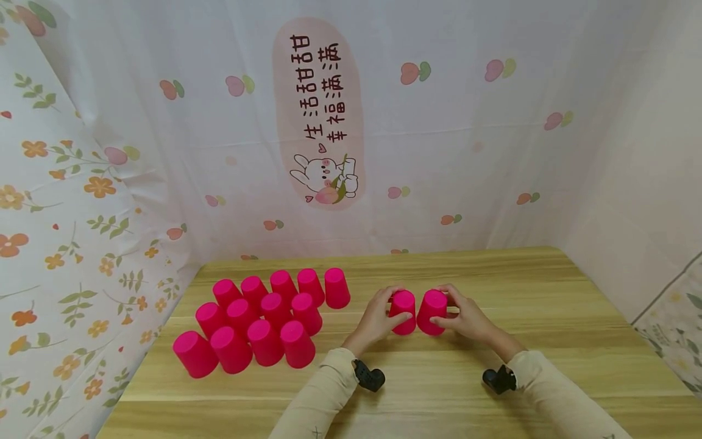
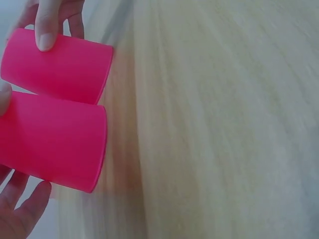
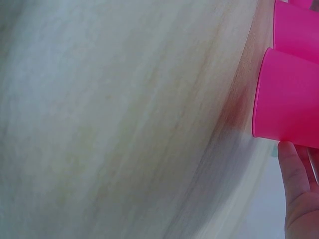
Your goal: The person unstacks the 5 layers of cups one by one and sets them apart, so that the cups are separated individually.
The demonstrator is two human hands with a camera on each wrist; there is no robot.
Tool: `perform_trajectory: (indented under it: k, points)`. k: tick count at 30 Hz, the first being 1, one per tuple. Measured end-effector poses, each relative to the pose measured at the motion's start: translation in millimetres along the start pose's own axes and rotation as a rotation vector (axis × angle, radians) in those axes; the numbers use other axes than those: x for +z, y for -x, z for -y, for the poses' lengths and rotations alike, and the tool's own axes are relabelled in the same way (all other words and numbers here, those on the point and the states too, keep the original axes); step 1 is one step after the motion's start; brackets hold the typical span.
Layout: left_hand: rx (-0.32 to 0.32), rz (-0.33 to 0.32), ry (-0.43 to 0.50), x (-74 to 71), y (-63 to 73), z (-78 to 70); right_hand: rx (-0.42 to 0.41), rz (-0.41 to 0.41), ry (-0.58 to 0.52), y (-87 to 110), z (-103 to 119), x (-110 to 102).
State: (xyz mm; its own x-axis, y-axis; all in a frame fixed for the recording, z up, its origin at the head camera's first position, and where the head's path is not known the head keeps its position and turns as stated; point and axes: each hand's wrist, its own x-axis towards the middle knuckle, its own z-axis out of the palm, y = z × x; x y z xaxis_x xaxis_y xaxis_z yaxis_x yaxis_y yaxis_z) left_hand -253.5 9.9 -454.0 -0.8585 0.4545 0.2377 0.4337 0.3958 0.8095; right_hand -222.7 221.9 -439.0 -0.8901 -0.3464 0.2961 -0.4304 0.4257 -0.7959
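Two pink cups stand upside down side by side on the right half of the table. My left hand grips the left cup, its thumb across the near side and the fingers behind. Around the right cup my right hand curls in the same way, from the right. In the left wrist view the left cup lies close beside the right cup, their rims nearly meeting. The right wrist view shows fingers against the side of the right cup.
Several more pink cups stand upside down in three rows on the left of the wood-patterned table. A printed cloth hangs behind the table, and a flowered curtain hangs at the left. Each wrist wears a black camera.
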Motion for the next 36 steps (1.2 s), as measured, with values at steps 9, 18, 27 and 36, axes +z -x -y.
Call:
perform_trajectory:
  k: [9, 18, 27, 36]
  points:
    - [-0.022, 0.043, -0.042, -10.8, 0.7, -9.0, -0.002, 0.004, -0.003, 0.0, -1, -1]
    - [-0.017, 0.125, -0.038, -40.3, 4.1, -28.0, 0.01, 0.001, 0.004, -0.1, -2, -1]
    - [-0.088, 0.16, -0.065, -73.8, 13.7, -37.1, 0.01, 0.006, 0.0, -0.7, -2, -1]
    - [-0.068, 0.164, -0.248, -101.9, 21.9, -20.5, 0.018, 0.009, -0.003, 0.0, -4, 0]
